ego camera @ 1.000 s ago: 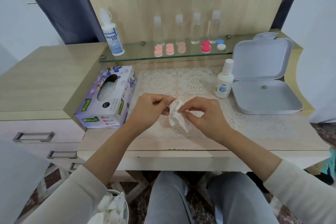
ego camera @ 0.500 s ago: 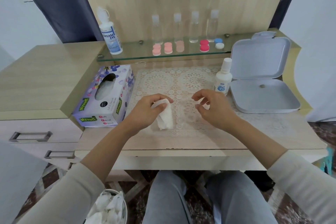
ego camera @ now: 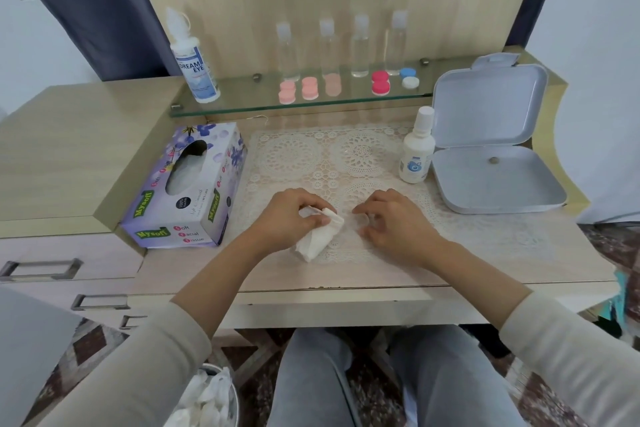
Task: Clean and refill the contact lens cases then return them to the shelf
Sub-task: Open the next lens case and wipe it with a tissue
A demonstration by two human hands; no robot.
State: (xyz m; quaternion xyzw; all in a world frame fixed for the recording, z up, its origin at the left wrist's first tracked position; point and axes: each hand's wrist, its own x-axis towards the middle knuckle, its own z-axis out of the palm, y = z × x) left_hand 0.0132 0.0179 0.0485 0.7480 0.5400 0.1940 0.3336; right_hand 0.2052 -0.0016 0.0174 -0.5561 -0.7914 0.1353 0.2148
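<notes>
Counter with lace mat: left hand grips a crumpled tissue; right hand rests curled on the mat beside it, contents indeterminate.

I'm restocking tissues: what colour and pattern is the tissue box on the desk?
The cardboard tissue box is purple with flowers; head view.

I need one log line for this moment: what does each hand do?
left hand: holds tissue | right hand: fingers curled over mat, grasp unclear | cases: on shelf | bottle: upright beside open box
</notes>
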